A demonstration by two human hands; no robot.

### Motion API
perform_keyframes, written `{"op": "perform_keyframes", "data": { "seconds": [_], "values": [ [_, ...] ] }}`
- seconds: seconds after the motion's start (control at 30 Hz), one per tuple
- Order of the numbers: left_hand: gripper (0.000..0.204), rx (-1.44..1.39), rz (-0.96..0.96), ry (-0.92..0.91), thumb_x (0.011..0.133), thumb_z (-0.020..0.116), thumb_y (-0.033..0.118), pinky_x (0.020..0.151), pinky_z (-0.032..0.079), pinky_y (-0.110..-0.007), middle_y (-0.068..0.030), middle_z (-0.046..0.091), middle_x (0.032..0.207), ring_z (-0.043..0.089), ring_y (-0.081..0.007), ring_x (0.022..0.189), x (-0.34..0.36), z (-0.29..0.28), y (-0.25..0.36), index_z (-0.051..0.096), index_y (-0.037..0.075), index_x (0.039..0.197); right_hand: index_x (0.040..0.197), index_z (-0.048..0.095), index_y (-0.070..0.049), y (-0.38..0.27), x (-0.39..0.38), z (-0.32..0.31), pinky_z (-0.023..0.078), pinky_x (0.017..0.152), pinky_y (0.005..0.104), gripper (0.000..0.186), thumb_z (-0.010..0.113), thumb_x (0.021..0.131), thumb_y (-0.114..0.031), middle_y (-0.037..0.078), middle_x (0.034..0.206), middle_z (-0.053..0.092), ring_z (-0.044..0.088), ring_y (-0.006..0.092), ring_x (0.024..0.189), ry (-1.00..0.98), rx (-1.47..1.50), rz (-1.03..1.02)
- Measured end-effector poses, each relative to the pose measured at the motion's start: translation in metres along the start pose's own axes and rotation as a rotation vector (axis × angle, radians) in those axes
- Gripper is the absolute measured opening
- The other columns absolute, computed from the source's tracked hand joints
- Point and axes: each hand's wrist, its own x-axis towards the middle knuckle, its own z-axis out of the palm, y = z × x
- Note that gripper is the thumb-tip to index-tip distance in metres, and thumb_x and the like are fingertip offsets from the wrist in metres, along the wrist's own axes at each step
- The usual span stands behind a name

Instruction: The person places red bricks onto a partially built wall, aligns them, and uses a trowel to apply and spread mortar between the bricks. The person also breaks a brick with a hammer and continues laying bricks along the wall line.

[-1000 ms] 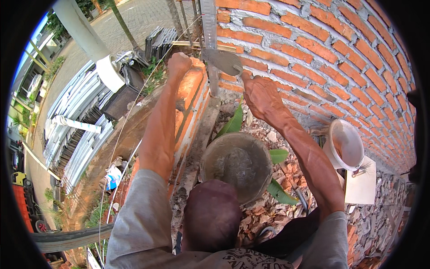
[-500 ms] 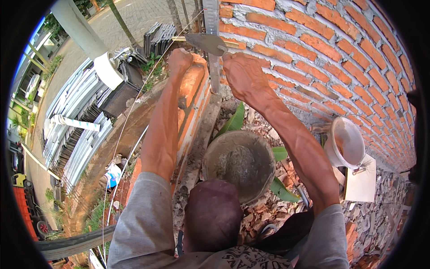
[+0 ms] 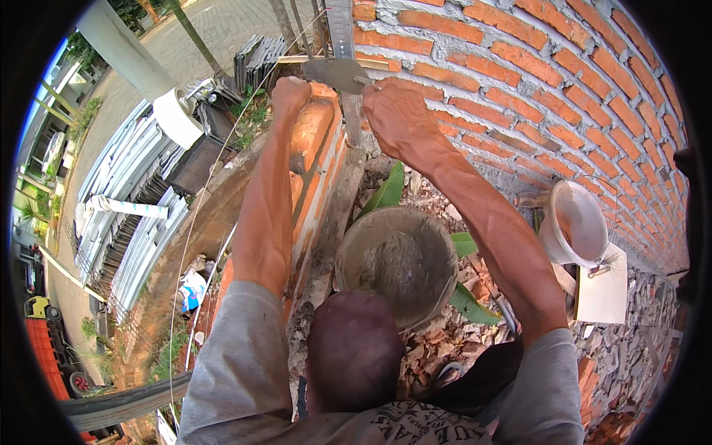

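My right hand [image 3: 399, 115] grips the handle of a trowel [image 3: 334, 73]. Its grey, flat blade points left, just above the far end of a low brick wall [image 3: 335, 152]. Beside the blade, my left hand [image 3: 291, 95] is closed at the left edge of this wall; whatever its fingers hold is hidden. An orange brick [image 3: 311, 133] lies along the top course, close to my left wrist. Between my forearms stands a round basin [image 3: 443, 241] with wet grey mortar [image 3: 393, 263] inside.
A tall brick wall [image 3: 504, 89] rises at the right, with an upright metal bar [image 3: 342, 37] at its end. A white bucket [image 3: 549, 230] and a pale board [image 3: 602, 297] sit at right on rubble. A taut string [image 3: 215, 167] runs along the left. Someone's head [image 3: 352, 348] shows below.
The trowel blade has come down slightly toward the low wall's far end. My left hand stays closed at the wall's edge, and the view has shifted a little.
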Motion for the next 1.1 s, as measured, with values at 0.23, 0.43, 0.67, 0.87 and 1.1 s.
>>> {"op": "perform_keyframes", "data": {
  "seconds": [0.23, 0.43, 0.67, 0.87, 1.1],
  "values": [
    [0.037, 0.154, 0.135, 0.019, 0.075, 0.06, 0.027, 0.09, 0.051, -0.043, -0.0273, 0.071, 0.097, 0.068, -0.0429, 0.099, 0.007, 0.002, -0.008, 0.073, -0.004, 0.091, 0.134, 0.055, -0.003, 0.033, -0.098, -0.066, 0.05, 0.098, 0.0467, 0.042, 0.059, 0.094, -0.013, 0.019, 0.104, 0.066, 0.063, 0.0321, 0.103, -0.27, -0.146, 0.227],
    [0.037, 0.205, 0.173, -0.021, 0.077, 0.058, 0.028, 0.086, 0.053, -0.045, -0.0289, 0.07, 0.095, 0.069, -0.0428, 0.095, 0.013, 0.002, -0.027, 0.072, -0.005, 0.088, 0.107, 0.07, -0.002, 0.033, -0.17, -0.067, 0.053, 0.092, 0.0436, 0.025, 0.071, 0.085, -0.012, 0.015, 0.098, 0.068, 0.064, 0.0281, 0.096, -0.71, 0.006, 0.161],
    [0.034, 0.27, 0.199, -0.021, 0.08, 0.056, 0.025, 0.082, 0.054, -0.045, -0.0278, 0.07, 0.093, 0.07, -0.041, 0.092, 0.021, 0.002, -0.023, 0.073, -0.004, 0.086, 0.078, 0.069, -0.002, -0.053, -0.198, 0.047, 0.057, 0.069, 0.0407, 0.011, 0.059, 0.08, 0.001, 0.015, 0.076, 0.068, 0.067, 0.0304, 0.071, -0.822, 0.075, -0.074],
    [0.032, 0.341, 0.241, -0.033, 0.082, 0.054, 0.024, 0.079, 0.056, -0.045, -0.027, 0.071, 0.091, 0.07, -0.0395, 0.09, 0.03, 0.009, -0.031, 0.073, -0.002, 0.084, 0.078, 0.068, 0.001, -0.02, -0.225, 0.057, 0.053, 0.067, 0.0439, 0.008, 0.068, 0.078, -0.007, 0.016, 0.071, 0.065, 0.066, 0.0334, 0.071, -1.076, 0.427, -0.059],
    [0.031, 0.587, 0.385, -0.013, 0.085, 0.052, 0.021, 0.075, 0.057, -0.046, -0.0259, 0.071, 0.089, 0.071, -0.0378, 0.087, 0.057, 0.016, -0.036, 0.074, -0.001, 0.082, 0.106, 0.065, 0.004, 0.012, -0.23, 0.042, 0.049, 0.052, 0.0329, 0.041, 0.071, 0.091, -0.034, 0.011, 0.07, 0.065, 0.058, 0.0175, 0.057, -1.084, 0.789, 0.471]
  ]
}}
